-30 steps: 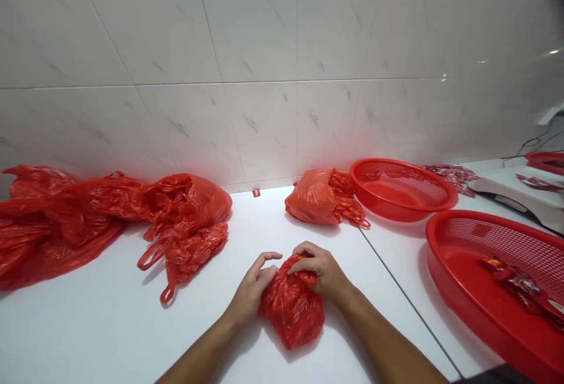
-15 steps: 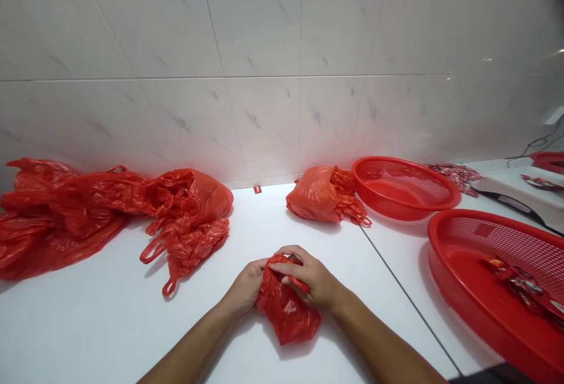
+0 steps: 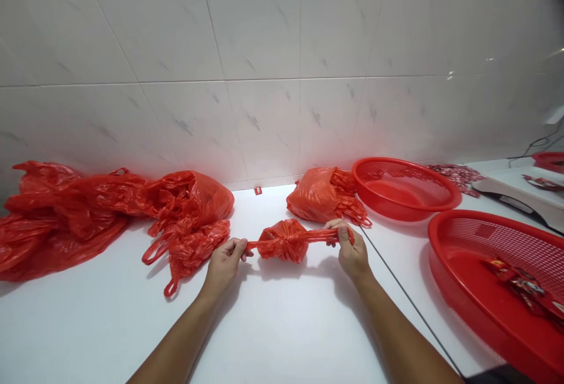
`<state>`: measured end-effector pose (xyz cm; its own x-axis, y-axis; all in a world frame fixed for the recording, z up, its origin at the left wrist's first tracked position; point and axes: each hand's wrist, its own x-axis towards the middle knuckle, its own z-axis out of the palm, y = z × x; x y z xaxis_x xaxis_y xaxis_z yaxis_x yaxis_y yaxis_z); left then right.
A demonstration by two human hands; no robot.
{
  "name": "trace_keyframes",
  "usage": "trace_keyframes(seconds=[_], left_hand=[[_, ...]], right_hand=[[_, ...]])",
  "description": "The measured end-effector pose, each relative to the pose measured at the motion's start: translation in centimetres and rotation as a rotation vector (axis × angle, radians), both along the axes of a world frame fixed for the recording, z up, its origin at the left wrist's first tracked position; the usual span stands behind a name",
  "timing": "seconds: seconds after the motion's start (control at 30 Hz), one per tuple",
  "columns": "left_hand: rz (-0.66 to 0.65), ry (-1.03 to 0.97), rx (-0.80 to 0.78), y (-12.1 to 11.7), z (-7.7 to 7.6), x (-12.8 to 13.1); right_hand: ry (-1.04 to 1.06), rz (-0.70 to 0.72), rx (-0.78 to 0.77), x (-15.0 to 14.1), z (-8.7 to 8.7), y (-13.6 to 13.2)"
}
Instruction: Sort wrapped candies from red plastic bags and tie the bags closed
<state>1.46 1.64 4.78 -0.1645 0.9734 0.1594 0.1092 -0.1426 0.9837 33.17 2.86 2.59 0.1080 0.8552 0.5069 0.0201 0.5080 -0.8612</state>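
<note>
Okay, red plastic bag (image 3: 284,241) balled up over the white counter (image 3: 282,331), near centre; handles drawn taut sideways, pinched narrow in left hand (image 3: 225,263) and right hand (image 3: 348,253). Light, soft, slippery film; best hold at the handle strips. Possibly knotted, hard to tell.

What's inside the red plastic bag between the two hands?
The red plastic bag is bunched round, its ends pulled by the left hand and right hand. Its film hides the inside, so no contents show.
</note>
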Motion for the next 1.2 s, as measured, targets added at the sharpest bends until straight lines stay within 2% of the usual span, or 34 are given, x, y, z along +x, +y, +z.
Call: trace_keyframes(seconds=[0.1,0.17,0.3,0.4,0.47,0.57,0.63,0.73,0.83,0.9,1.03,1.1,1.2], left_hand=[[-0.011,-0.077,0.02,-0.1,-0.5,0.4],[-0.06,-0.165,0.006,-0.4,-0.7,0.8],[-0.253,-0.448,-0.059,-1.3,-0.5,1.5],[-0.396,-0.539,-0.106,-1.7,0.1,1.5],[-0.424,-0.53,-0.107,-1.7,0.4,1.3],[-0.389,-0.504,-0.064,-1.3,0.7,0.8],[-0.379,-0.511,-0.038,-1.1,0.4,0.6],[-0.389,-0.514,0.009,-1.1,-0.8,0.7],[-0.419,-0.382,0.052,-1.5,-2.4,1.3],[-0.437,-0.145,0.068,-1.9,-3.1,2.0],[-0.443,0.484,0.135,-3.1,-3.5,3.7],[-0.405,0.657,0.228,-3.7,-3.6,4.5],[-0.26,0.764,0.369,-4.4,-4.0,5.7]], right_hand=[[0.071,0.113,-0.14,-0.7,-0.3,0.2],[0.118,0.245,-0.258,-1.4,-0.5,0.0],[0.322,0.57,-0.444,-2.5,-0.7,-0.5],[0.413,0.7,-0.44,-2.8,-0.7,-0.5],[0.367,0.677,-0.415,-2.8,-0.8,-0.2],[0.256,0.567,-0.445,-2.7,-1.1,0.4],[0.184,0.504,-0.454,-2.7,-1.5,0.5],[-0.025,0.355,-0.342,-2.7,-2.1,0.4],[-0.272,0.297,-0.242,-2.9,-2.2,-0.1],[-0.358,0.393,-0.219,-3.4,-2.0,-0.5],[-0.373,0.629,-0.072,-4.9,-1.1,-1.7],[-0.357,0.7,-0.027,-5.3,-0.6,-2.4],[-0.349,0.772,0.004,-5.1,-0.4,-2.9]])
